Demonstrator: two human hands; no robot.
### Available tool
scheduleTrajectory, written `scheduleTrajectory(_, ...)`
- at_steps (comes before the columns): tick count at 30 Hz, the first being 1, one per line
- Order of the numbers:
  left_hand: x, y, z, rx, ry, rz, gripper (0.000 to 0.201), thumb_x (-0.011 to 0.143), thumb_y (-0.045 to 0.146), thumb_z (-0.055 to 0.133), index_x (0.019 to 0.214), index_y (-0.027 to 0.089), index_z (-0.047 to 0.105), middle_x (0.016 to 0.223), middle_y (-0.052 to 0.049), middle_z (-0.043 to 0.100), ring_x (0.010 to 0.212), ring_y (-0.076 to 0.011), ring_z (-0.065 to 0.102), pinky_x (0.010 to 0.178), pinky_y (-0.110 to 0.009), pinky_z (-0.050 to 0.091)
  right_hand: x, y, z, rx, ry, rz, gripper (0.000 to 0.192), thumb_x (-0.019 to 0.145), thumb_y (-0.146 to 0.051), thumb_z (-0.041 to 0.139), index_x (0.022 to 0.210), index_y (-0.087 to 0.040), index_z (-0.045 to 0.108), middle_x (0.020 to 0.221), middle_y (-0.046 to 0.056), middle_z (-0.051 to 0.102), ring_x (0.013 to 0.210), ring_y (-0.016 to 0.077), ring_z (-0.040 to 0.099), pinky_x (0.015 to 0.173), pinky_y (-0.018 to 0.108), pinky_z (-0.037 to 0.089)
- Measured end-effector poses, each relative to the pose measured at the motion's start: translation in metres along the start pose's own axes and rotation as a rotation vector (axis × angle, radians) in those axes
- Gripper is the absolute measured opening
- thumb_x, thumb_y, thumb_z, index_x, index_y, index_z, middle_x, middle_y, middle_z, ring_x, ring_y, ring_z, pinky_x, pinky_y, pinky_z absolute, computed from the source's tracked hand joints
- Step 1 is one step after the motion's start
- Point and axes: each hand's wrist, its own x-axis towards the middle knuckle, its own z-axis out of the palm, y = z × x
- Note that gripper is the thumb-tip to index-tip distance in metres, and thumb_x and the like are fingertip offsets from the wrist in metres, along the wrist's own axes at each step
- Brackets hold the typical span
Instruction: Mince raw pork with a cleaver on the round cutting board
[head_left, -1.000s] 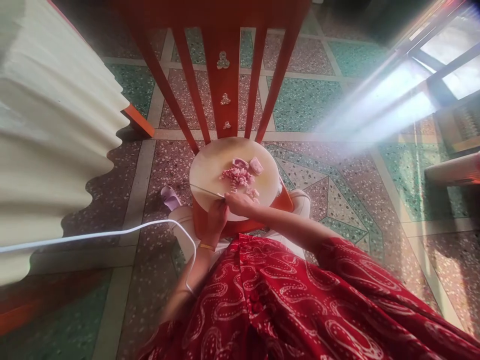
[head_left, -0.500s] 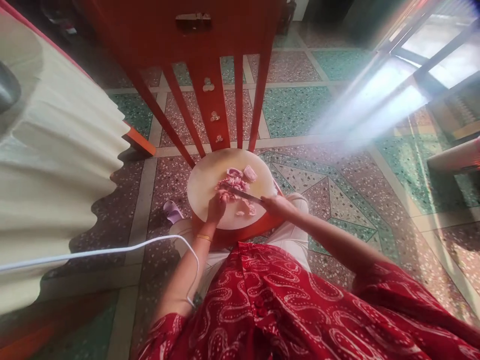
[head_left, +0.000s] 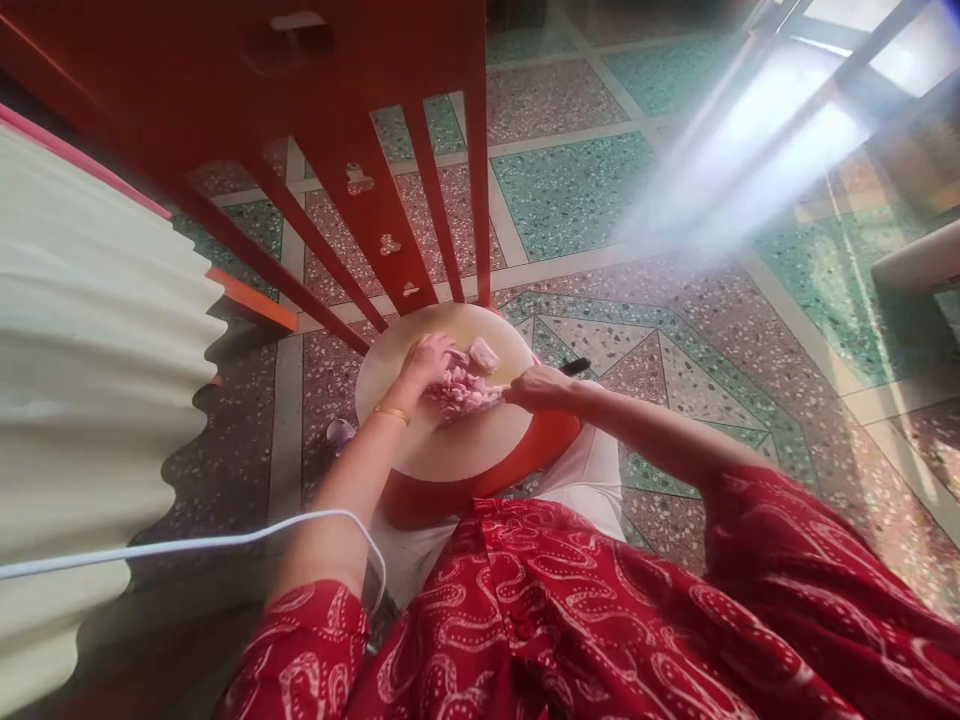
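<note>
Head view: left hand [head_left: 426, 360], fingers loose, has moved up onto the meat [head_left: 463, 388]. Right hand [head_left: 536, 388], clenching the knife [head_left: 574, 367], has drawn the blade against the pile, so cutting resumes on the board [head_left: 457, 450].

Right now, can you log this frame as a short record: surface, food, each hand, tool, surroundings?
surface: round pale cutting board resting on a red chair seat
food: pile of pink chopped meat, plus one larger chunk behind it
left hand: on the meat pile
right hand: closed grip on a knife handle; blade hidden
surroundings: red chair back, terrazzo floor, white cable
</note>
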Motion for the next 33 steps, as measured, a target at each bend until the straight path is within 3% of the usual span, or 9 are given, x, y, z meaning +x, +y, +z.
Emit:
scheduleTrajectory(6,0.039,-0.011,-0.001,0.132,-0.407,-0.205,0.027,0.062,0.038,0.067,0.083,0.022,0.066,0.089,-0.008,0.066,0.092,-0.0280,0.058,0.086,-0.039,0.040,0.003,-0.017,-0.014,0.074,0.037,-0.169,0.022,0.087,-0.016,0.042,0.088,-0.021,0.064,0.075,0.003,0.065,0.063,0.0122,0.055,0.053,0.024,0.031)
scheduleTrajectory(10,0.040,-0.003,-0.007,0.149,-0.491,-0.320,0.025,0.058,0.044,0.069,0.064,0.020,0.061,0.070,-0.007,0.065,0.080,-0.0272,0.060,0.079,-0.036,0.041,0.006,-0.032,-0.009,0.107,0.034,-0.239,0.021,0.085,-0.012,0.044,0.086,-0.019,0.063,0.081,0.004,0.065,0.069,0.0124,0.055,0.056,0.023,0.034)
scheduleTrajectory(12,0.032,-0.003,-0.016,0.087,-0.407,-0.357,0.028,0.060,0.046,0.067,0.062,0.020,0.057,0.066,-0.006,0.063,0.073,-0.0234,0.059,0.073,-0.032,0.042,0.013,-0.033,-0.005,0.118,0.046,-0.157,0.019,0.083,-0.011,0.046,0.087,-0.018,0.063,0.083,0.004,0.065,0.070,0.0129,0.056,0.055,0.023,0.035)
scheduleTrajectory(15,0.006,-0.017,-0.039,-0.171,-0.119,-0.413,0.028,0.068,0.045,0.060,0.074,0.018,0.054,0.066,-0.001,0.060,0.062,-0.0145,0.054,0.062,-0.024,0.041,0.021,-0.032,0.000,0.153,0.051,0.040,0.019,0.081,-0.012,0.048,0.092,-0.018,0.062,0.079,0.004,0.065,0.067,0.0135,0.058,0.053,0.022,0.034)
scheduleTrajectory(20,-0.081,-0.033,-0.059,-0.316,0.213,-0.532,0.028,0.073,0.043,0.059,0.084,0.019,0.048,0.070,0.002,0.059,0.059,-0.0115,0.052,0.056,-0.021,0.039,0.024,-0.050,0.004,0.297,0.057,0.243,0.023,0.085,-0.016,0.045,0.101,-0.020,0.061,0.086,0.005,0.067,0.073,0.0152,0.061,0.058,0.021,0.039)
scheduleTrajectory(24,-0.149,0.001,-0.015,-0.080,0.244,-0.650,0.016,0.078,0.027,0.055,0.090,0.018,0.051,0.075,-0.003,0.060,0.066,-0.0168,0.056,0.060,-0.025,0.041,0.021,-0.077,0.008,0.362,0.102,0.282,0.034,0.089,-0.019,0.042,0.120,-0.015,0.054,0.098,0.012,0.066,0.086,0.0195,0.062,0.068,0.023,0.043)
scheduleTrajectory(26,-0.170,0.024,0.013,0.029,0.262,-0.567,0.014,0.082,0.021,0.049,0.094,0.016,0.053,0.086,-0.009,0.061,0.079,-0.0205,0.058,0.068,-0.029,0.042,0.016,-0.088,0.009,0.368,0.077,0.286,0.037,0.090,-0.019,0.040,0.124,-0.014,0.051,0.099,0.014,0.066,0.087,0.0204,0.063,0.070,0.024,0.044)
scheduleTrajectory(29,-0.186,0.050,0.042,0.100,0.270,-0.439,0.025,0.084,0.025,0.048,0.106,0.014,0.056,0.094,-0.014,0.059,0.089,-0.0259,0.057,0.077,-0.037,0.043,0.006,-0.099,0.010,0.348,0.047,0.306,0.038,0.090,-0.019,0.040,0.126,-0.015,0.050,0.098,0.014,0.066,0.086,0.0209,0.063,0.073,0.026,0.045)
scheduleTrajectory(33,-0.187,0.056,0.053,-0.033,0.367,-0.392,0.039,0.084,0.026,0.050,0.122,0.017,0.050,0.112,-0.016,0.055,0.105,-0.0284,0.051,0.089,-0.043,0.041,-0.001,-0.109,0.008,0.288,0.041,0.322,0.038,0.090,-0.020,0.041,0.127,-0.016,0.048,0.098,0.013,0.066,0.086,0.0208,0.063,0.073,0.026,0.046)
